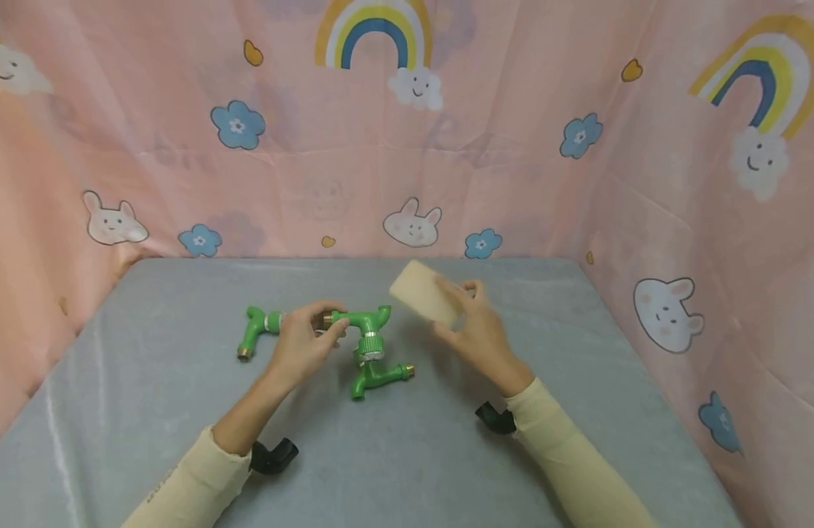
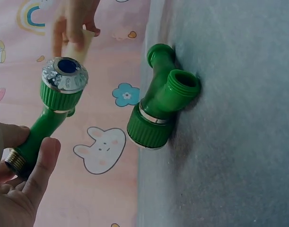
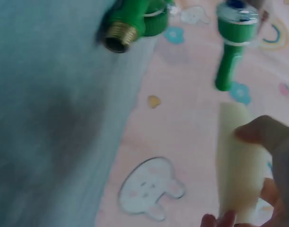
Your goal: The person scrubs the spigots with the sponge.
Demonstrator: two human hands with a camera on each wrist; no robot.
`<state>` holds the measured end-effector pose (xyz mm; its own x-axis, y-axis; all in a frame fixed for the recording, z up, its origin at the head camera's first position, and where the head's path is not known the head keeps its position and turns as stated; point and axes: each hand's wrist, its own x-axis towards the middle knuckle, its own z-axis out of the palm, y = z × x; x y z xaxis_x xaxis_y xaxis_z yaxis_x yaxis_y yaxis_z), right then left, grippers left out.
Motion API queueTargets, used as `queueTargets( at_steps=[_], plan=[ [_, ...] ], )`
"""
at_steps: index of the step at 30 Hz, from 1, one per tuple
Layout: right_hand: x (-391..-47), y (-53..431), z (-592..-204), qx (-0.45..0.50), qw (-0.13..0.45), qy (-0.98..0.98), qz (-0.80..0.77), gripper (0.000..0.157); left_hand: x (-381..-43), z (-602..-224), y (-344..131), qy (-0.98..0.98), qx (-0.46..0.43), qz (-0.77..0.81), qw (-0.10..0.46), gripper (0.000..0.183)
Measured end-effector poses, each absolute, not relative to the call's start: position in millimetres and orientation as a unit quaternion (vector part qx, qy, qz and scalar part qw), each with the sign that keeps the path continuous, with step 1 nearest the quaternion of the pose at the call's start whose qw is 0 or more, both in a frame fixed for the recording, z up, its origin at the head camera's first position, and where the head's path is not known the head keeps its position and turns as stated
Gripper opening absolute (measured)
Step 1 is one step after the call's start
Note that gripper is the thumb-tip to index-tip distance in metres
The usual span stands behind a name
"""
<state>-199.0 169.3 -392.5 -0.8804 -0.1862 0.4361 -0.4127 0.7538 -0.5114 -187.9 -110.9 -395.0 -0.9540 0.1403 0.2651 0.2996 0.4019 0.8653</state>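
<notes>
My left hand [image 1: 308,341] pinches a green faucet [image 1: 364,320] near its brass threaded end, holding it up off the table. In the left wrist view, that faucet's ribbed green collar and silver ring with a dark blue centre face the camera. A cream sponge block [image 1: 422,292] is in my right hand [image 1: 479,330], gripped between thumb and fingers, raised to the right of the faucet. On the table below the held faucet lies a second green faucet [image 1: 383,375], its brass thread pointing right. Another green faucet [image 1: 251,334] lies left of my left hand, which partly hides it.
A grey cloth covers the table [image 1: 407,469]. Pink fabric printed with rainbows, rabbits and flowers hangs as a wall [image 1: 301,169] along the back and sides. Black curved pieces [image 1: 275,456] show beside both wrists.
</notes>
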Motion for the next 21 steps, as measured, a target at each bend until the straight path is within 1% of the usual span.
queueTargets(
  at_steps=[2, 5, 7, 10, 14, 17, 21],
  plan=[
    [-195.9, 168.1, -390.0, 0.183, 0.186, -0.912, 0.317, 0.072, -189.1, -396.5, -111.9, -0.835, -0.126, -0.532, 0.070, 0.021],
    [-189.7, 159.6, -387.3, 0.228, 0.181, -0.905, 0.310, 0.072, -191.0, -396.4, -113.2, -0.827, -0.117, -0.546, 0.059, 0.022],
    [-190.2, 156.4, -388.7, 0.241, 0.174, -0.906, 0.301, 0.072, -191.2, -393.8, -113.8, -0.819, -0.113, -0.560, 0.052, 0.023],
    [-195.5, 158.9, -391.1, 0.210, 0.165, -0.916, 0.298, 0.073, -191.8, -390.4, -114.5, -0.802, -0.105, -0.587, 0.037, 0.023],
    [-197.0, 163.8, -389.1, 0.173, 0.178, -0.919, 0.306, 0.073, -193.7, -391.0, -114.5, -0.786, -0.083, -0.613, 0.011, 0.024],
    [-187.3, 155.9, -385.2, 0.213, 0.180, -0.907, 0.315, 0.073, -195.5, -391.2, -114.7, -0.779, -0.058, -0.625, -0.003, 0.024],
    [-175.7, 141.8, -386.5, 0.285, 0.135, -0.897, 0.308, 0.075, -197.0, -390.6, -117.4, -0.774, -0.023, -0.633, -0.005, 0.025]
  ],
)
